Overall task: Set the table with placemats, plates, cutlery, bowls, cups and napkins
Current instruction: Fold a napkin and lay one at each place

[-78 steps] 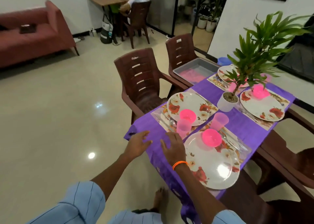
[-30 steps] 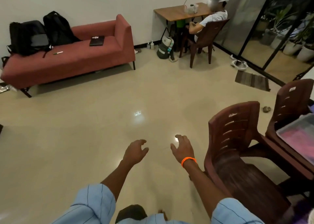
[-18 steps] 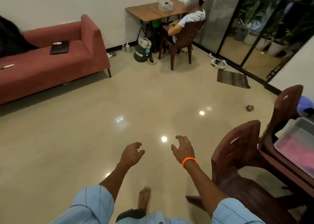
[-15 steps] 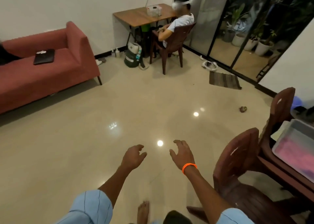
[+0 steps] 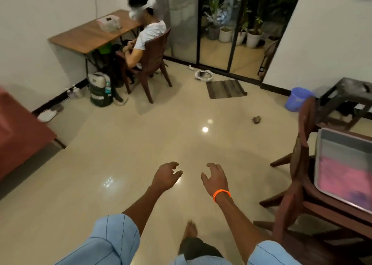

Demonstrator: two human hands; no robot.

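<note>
Both hands are hanging out in front over the shiny tiled floor [image 5: 124,154], holding nothing. The left hand [image 5: 166,177] is floating with its fingers loosely curled and relaxed, and the right hand [image 5: 215,177], the one with an orange wristband [image 5: 221,194] on it, is doing much the same with its fingers spread a bit and drooping. They're sitting near each other but not touching. A bare foot [image 5: 190,229] is showing on the floor below them. As for the table-setting stuff, the only bit showing is a grey tray [image 5: 322,164] over at the right edge with something pink inside, blurry enough that I can't tell what it is; it's resting on a dark brown chair [image 5: 300,164], well apart from both hands. No plates, cups or cutlery are showing in this view. Further back another person is sitting on a brown plastic chair [image 5: 155,63] at a wooden bench [image 5: 88,35] against the wall, with a bag [image 5: 99,89] on the floor beside it. There's a striped mat [image 5: 225,88] by the glass doors, a blue bucket [image 5: 298,99] near the right wall, and a slice of red sofa [image 5: 18,132] at the left edge.
</note>
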